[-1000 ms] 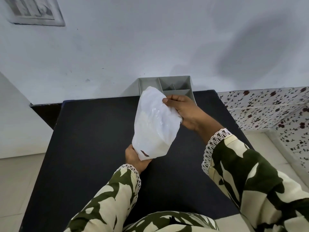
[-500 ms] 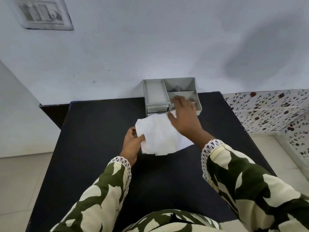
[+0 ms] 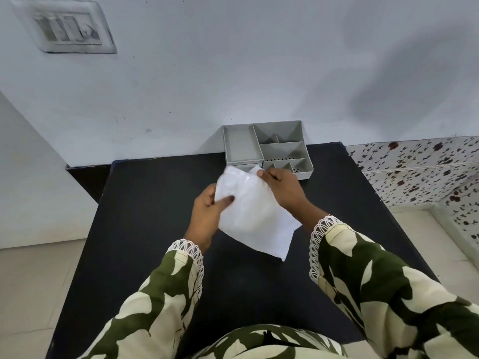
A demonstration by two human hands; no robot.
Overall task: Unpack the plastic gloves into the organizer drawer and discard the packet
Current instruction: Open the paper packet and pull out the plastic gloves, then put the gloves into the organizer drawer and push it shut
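Observation:
A white plastic packet of gloves (image 3: pixel 255 216) is held low over the black table (image 3: pixel 145 229), tilted with its far end toward the organizer. My left hand (image 3: pixel 207 216) grips its left edge, thumb on top. My right hand (image 3: pixel 283 189) pinches the packet's far top corner. The grey organizer (image 3: pixel 241 146) with several open compartments stands at the table's far edge against the wall, just beyond the packet. The front of its drawer is mostly hidden behind the packet.
A white wall rises behind the table, with a switch plate (image 3: pixel 68 29) at upper left. Floral tiles (image 3: pixel 420 167) line the wall on the right. Pale floor shows on both sides of the table.
The packet came down from an upright hold to a flatter one near the table. My left hand moved from its bottom end to its left edge, and my right hand shifted to the far corner.

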